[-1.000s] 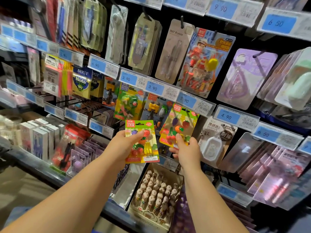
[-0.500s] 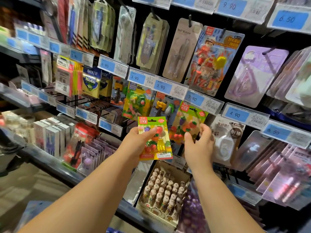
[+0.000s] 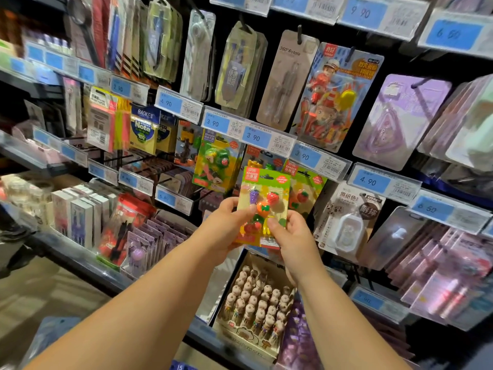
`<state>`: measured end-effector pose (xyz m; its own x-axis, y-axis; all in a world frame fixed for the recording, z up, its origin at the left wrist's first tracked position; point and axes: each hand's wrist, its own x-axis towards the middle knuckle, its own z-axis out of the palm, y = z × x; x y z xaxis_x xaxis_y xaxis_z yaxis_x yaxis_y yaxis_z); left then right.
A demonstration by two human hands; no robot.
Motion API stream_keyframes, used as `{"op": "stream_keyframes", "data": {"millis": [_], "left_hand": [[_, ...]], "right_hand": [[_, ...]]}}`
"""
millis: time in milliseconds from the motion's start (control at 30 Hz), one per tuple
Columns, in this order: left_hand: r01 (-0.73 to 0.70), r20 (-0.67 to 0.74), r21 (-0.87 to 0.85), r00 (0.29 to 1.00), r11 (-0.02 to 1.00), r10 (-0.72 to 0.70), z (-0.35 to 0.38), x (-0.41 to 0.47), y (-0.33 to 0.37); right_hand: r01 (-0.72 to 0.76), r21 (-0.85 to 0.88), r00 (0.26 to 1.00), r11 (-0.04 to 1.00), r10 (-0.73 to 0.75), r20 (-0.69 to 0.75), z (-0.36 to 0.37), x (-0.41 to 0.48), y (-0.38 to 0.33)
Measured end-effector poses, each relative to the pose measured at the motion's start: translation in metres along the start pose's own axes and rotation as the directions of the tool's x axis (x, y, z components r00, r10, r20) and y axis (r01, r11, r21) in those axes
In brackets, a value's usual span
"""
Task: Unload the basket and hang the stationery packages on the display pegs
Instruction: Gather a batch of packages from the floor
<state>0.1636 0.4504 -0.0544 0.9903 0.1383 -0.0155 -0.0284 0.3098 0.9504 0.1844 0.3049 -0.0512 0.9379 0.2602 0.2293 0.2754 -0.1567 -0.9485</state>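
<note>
A fruit eraser package (image 3: 266, 193), green and yellow card with small fruit shapes, is held up in front of the display wall. My left hand (image 3: 224, 231) grips its lower left edge, thumb across the front. My right hand (image 3: 293, 236) pinches its lower right edge. Its top sits just under the 3.90 price tag (image 3: 306, 156), overlapping a matching fruit eraser package (image 3: 306, 193) that hangs on the peg behind. The peg itself is hidden by the tags and cards. The basket is not in view.
Another green eraser pack (image 3: 216, 164) hangs to the left. A white correction tape pack (image 3: 346, 222) hangs to the right. A box of small figurine pens (image 3: 253, 308) stands on the shelf below my hands. Price tag rails cross the wall above.
My left hand raised the package and moved it right, in front of the hanging fruit pack. My right hand let go of the hanging pack and took the held package's right edge.
</note>
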Motion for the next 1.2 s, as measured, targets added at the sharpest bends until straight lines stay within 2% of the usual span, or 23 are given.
{"op": "stream_keyframes", "data": {"millis": [233,400,733,900,1100,1200], "left_hand": [[-0.064,-0.042,0.224,0.996,0.973,0.075,0.020,0.008,-0.007],[-0.091,-0.084,0.363,0.988,0.927,0.130,0.027,0.018,-0.006],[-0.089,-0.113,0.373,0.984,0.924,0.141,0.036,0.031,-0.004],[-0.070,-0.156,0.416,0.977,0.907,0.147,0.036,0.043,-0.009],[-0.050,-0.251,0.552,0.942,0.832,0.224,0.042,0.055,-0.011],[-0.044,-0.272,0.599,0.928,0.800,0.255,0.043,0.055,-0.013]], "right_hand": [[0.122,0.006,0.975,0.993,-0.119,-0.186,-0.016,-0.004,0.007],[0.079,0.076,0.967,0.994,-0.058,-0.246,-0.025,-0.002,0.007],[0.070,0.033,0.944,0.997,-0.055,-0.326,-0.026,0.009,0.011],[0.058,-0.027,0.935,0.998,-0.064,-0.349,-0.030,0.014,0.013],[-0.014,-0.109,0.912,0.994,-0.032,-0.409,-0.035,0.027,0.021],[-0.043,-0.248,0.918,0.968,-0.060,-0.392,-0.038,0.027,0.029]]}}
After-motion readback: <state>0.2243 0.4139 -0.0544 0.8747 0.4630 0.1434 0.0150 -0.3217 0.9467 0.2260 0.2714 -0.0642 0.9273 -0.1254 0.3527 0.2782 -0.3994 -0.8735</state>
